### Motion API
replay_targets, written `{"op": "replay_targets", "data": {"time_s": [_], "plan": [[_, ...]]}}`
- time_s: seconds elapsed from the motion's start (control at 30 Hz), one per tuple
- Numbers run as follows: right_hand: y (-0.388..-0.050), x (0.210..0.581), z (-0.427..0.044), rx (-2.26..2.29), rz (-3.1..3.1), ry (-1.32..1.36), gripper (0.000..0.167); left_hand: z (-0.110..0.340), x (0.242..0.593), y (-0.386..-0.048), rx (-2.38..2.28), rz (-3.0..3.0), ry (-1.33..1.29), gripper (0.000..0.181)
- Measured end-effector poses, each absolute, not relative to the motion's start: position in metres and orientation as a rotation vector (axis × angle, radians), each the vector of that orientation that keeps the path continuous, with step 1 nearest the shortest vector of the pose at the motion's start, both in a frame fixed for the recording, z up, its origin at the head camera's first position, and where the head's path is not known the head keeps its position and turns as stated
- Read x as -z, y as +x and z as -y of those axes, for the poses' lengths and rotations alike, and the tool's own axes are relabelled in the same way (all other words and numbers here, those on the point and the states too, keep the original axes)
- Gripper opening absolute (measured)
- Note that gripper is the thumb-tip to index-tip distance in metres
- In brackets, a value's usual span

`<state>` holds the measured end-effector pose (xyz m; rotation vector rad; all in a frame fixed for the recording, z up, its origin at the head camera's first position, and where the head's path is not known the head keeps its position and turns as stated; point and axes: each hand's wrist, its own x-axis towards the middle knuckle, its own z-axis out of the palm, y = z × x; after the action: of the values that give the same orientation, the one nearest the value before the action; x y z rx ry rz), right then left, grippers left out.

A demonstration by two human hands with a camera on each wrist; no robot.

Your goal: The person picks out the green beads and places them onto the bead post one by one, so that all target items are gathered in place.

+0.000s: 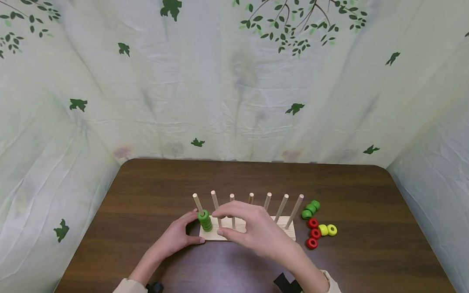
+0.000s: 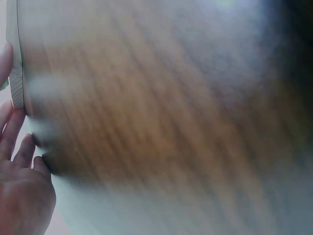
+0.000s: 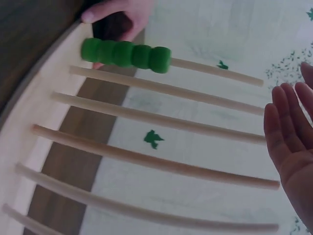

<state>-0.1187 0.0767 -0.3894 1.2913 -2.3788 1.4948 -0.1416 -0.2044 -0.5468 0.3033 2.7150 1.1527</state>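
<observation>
A pale wooden peg board (image 1: 211,236) with a row of upright pegs stands on the table. Several green beads (image 1: 205,221) are stacked on its leftmost peg; the right wrist view shows the same green stack (image 3: 124,54) at the base end of that peg. My left hand (image 1: 177,236) holds the board's left end, thumb at the front corner and fingers round the far side. Over the middle pegs is my right hand (image 1: 252,228), its thumb and fingers apart and nothing between them. It hides part of the board. Only the left hand's edge (image 2: 24,191) shows in the left wrist view.
Right of the board lie loose beads: green beads (image 1: 307,214) farthest back, red beads (image 1: 311,243) in a line nearer me, and two yellow beads (image 1: 331,230) beside the reds. The dark wooden table (image 1: 371,257) meets a leaf-patterned cloth (image 1: 221,98) behind.
</observation>
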Motion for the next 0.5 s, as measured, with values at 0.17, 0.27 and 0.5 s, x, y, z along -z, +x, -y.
{"op": "replay_targets", "data": {"time_s": [0.17, 0.27, 0.5], "plan": [[-0.111, 0.407, -0.089, -1.547, 2.483, 1.162, 0.03, 0.203, 0.547, -0.141, -1.15, -2.724, 0.302, 0.076], [-0.108, 0.419, -0.098, -1.569, 2.512, 1.096, 0.03, 0.203, 0.548, -0.141, -1.145, -2.728, 0.312, 0.076], [-0.104, 0.444, -0.122, -1.57, 2.579, 0.928, 0.032, 0.203, 0.548, -0.141, -1.158, -2.718, 0.305, 0.077]]}}
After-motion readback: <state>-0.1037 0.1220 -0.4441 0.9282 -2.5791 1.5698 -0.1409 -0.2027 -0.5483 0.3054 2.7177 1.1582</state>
